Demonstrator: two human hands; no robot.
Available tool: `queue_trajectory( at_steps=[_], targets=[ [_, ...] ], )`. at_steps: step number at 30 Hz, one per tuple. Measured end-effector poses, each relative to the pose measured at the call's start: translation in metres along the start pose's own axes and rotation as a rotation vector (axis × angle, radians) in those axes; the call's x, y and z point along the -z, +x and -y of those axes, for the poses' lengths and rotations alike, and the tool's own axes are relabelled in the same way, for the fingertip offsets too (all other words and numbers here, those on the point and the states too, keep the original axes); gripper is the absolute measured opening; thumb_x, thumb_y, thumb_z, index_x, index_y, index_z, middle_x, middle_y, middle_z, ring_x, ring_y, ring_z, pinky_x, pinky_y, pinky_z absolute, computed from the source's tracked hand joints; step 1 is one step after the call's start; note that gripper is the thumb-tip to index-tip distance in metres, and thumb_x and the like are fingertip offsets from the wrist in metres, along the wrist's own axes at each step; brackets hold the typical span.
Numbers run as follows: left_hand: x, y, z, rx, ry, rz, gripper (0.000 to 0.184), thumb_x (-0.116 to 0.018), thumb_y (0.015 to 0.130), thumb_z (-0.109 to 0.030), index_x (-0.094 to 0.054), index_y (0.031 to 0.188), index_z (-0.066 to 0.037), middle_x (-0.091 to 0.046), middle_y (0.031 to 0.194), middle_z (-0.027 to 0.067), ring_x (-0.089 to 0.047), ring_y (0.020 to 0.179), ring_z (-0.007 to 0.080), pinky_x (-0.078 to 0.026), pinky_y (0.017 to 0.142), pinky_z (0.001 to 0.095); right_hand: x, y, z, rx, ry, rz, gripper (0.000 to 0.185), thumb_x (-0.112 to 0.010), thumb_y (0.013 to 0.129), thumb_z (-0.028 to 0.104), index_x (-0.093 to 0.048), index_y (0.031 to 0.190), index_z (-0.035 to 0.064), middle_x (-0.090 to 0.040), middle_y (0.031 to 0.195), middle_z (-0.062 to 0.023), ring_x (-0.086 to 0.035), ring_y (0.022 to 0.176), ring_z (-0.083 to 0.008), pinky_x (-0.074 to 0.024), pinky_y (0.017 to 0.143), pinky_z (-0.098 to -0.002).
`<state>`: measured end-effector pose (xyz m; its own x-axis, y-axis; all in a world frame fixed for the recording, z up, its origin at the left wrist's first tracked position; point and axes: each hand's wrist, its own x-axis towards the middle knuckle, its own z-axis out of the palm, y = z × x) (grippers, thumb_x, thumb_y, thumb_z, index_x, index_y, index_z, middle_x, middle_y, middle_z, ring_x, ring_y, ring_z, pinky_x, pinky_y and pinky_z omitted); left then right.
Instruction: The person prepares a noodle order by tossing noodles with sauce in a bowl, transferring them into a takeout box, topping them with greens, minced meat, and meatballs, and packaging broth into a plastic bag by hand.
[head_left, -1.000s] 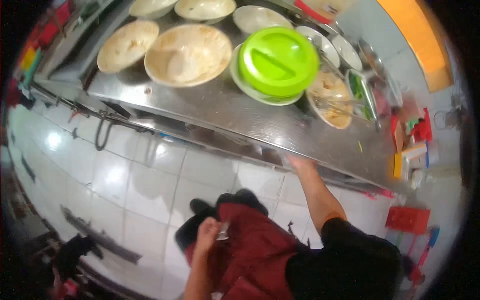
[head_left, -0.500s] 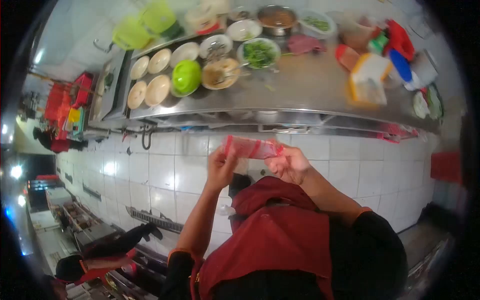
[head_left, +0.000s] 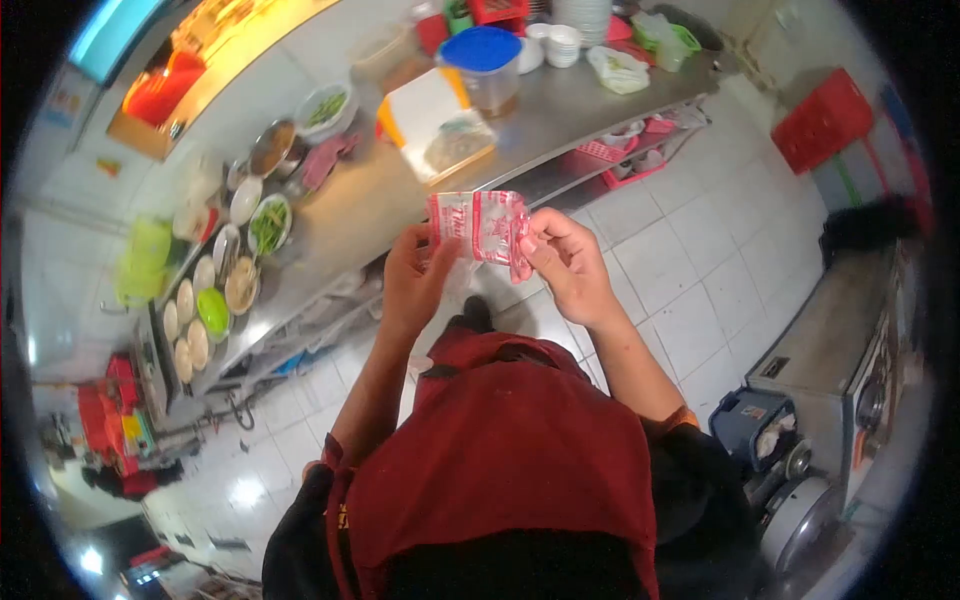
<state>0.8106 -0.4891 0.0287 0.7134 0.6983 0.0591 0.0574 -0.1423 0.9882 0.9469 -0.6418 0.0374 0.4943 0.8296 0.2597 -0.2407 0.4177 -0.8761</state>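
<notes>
Between my two hands is a clear plastic packet (head_left: 482, 226) with pink-red print and pink bands. It is held in front of the apron, with its printed face up. My left hand (head_left: 418, 275) is closed on its left end, the thumb on top. At the right end, my right hand (head_left: 570, 262) pinches the crumpled edge between thumb and fingers. What the packet contains I cannot make out. Just beyond it, on the steel counter (head_left: 350, 230), lies a white and yellow box (head_left: 428, 125) with a clear plastic piece on it.
Left along the counter stand several bowls, a green bowl (head_left: 212, 310) and a bowl of green vegetables (head_left: 269, 225). A blue-lidded tub (head_left: 482, 70) and stacked white dishes (head_left: 582, 20) are at the back. A red crate (head_left: 822, 120) is at right; a dark bin (head_left: 752, 425) stands lower right.
My view has swung to the right along the counter, nearer the white and yellow box. The packet is raised and turned so more of its printed face shows; both hands still hold it.
</notes>
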Motion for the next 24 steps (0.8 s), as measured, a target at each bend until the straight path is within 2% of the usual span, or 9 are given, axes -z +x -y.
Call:
queue_trajectory(
  at_steps=[2,4,7,11,13,15,19,22,24],
  targets=[
    [-0.030,0.021,0.000,-0.297,0.447,-0.067,0.020,-0.071,0.086,-0.018,-0.059,0.090,-0.003,-0.047,0.062,-0.0026,-0.034,0.053,0.0046,-0.027,0.048,0.0238,0.029,0.006,0.010,0.032,-0.057,-0.045,0.007,-0.054,0.097,0.010,-0.055,0.094,0.0032,-0.057,0.080,-0.0004,-0.055,0.071,-0.0075,-0.0481,0.067,-0.0252],
    [-0.062,0.043,-0.009,-0.312,0.451,-0.047,0.028,-0.075,0.081,-0.015,-0.055,0.096,-0.003,-0.047,0.061,0.0018,-0.034,0.052,0.0067,-0.027,0.048,0.0241,0.062,0.020,0.011,0.029,-0.029,0.002,0.006,-0.053,0.097,0.009,-0.054,0.096,0.0032,-0.056,0.082,-0.0005,-0.054,0.073,-0.0074,-0.0479,0.067,-0.0249],
    [-0.107,0.092,0.005,-0.394,0.083,0.453,0.024,-0.066,0.087,-0.010,-0.050,0.103,-0.004,-0.054,0.064,0.0034,-0.041,0.051,0.0081,-0.033,0.048,0.0247,0.098,0.046,0.026,0.013,-0.078,0.027,0.010,-0.050,0.098,0.010,-0.054,0.101,0.0017,-0.056,0.086,-0.0012,-0.054,0.074,-0.0080,-0.0467,0.064,-0.0238],
    [-0.180,0.165,-0.012,-0.360,-0.186,0.521,0.013,-0.058,0.090,-0.005,-0.050,0.101,-0.003,-0.059,0.067,0.0049,-0.047,0.053,0.0087,-0.039,0.050,0.0251,0.166,0.095,0.051,-0.111,-0.128,0.000,0.015,-0.046,0.100,0.014,-0.055,0.104,0.0023,-0.059,0.085,-0.0041,-0.057,0.073,-0.0100,-0.0478,0.066,-0.0250],
    [-0.208,0.205,-0.028,-0.548,0.037,0.518,0.006,-0.048,0.096,-0.008,-0.050,0.098,-0.002,-0.061,0.067,0.0044,-0.052,0.056,0.0095,-0.044,0.054,0.0256,0.202,0.120,0.071,-0.111,-0.111,0.021,0.016,-0.046,0.100,0.013,-0.055,0.106,0.0019,-0.059,0.085,-0.0041,-0.058,0.073,-0.0095,-0.0483,0.065,-0.0246],
    [-0.231,0.236,-0.033,-0.449,-0.047,0.575,0.011,-0.045,0.098,-0.011,-0.051,0.098,-0.002,-0.062,0.072,0.0046,-0.054,0.060,0.0096,-0.044,0.057,0.0252,0.223,0.140,0.095,-0.093,0.114,-0.055,0.018,-0.046,0.099,0.011,-0.057,0.110,0.0012,-0.060,0.084,-0.0035,-0.058,0.070,-0.0088,-0.0477,0.063,-0.0233],
    [-0.283,0.285,-0.031,-0.199,-0.423,0.657,0.022,-0.040,0.102,-0.020,-0.053,0.098,-0.003,-0.063,0.090,0.0049,-0.056,0.079,0.0093,-0.045,0.070,0.0234,0.281,0.169,0.139,-0.062,0.005,0.000,0.024,-0.054,0.096,0.008,-0.057,0.119,0.0000,-0.062,0.089,-0.0026,-0.059,0.072,-0.0091,-0.0479,0.065,-0.0233],
    [-0.329,0.310,-0.066,-0.088,-0.663,0.559,0.021,-0.041,0.103,-0.022,-0.053,0.101,-0.004,-0.058,0.099,0.0038,-0.054,0.088,0.0087,-0.043,0.078,0.0232,0.317,0.189,0.164,-0.183,-0.482,-0.189,0.038,-0.068,0.087,0.013,-0.058,0.122,0.0032,-0.061,0.101,-0.0072,-0.060,0.084,-0.0158,-0.0494,0.074,-0.0291],
    [-0.355,0.333,-0.062,-0.156,-0.665,0.501,0.021,-0.041,0.103,-0.022,-0.052,0.105,-0.005,-0.057,0.100,0.0030,-0.053,0.090,0.0089,-0.043,0.080,0.0235,0.344,0.209,0.169,0.154,-0.935,-0.154,0.053,-0.079,0.075,0.019,-0.060,0.123,0.0067,-0.056,0.112,-0.0120,-0.056,0.099,-0.0240,-0.0469,0.086,-0.0350]
  ],
)
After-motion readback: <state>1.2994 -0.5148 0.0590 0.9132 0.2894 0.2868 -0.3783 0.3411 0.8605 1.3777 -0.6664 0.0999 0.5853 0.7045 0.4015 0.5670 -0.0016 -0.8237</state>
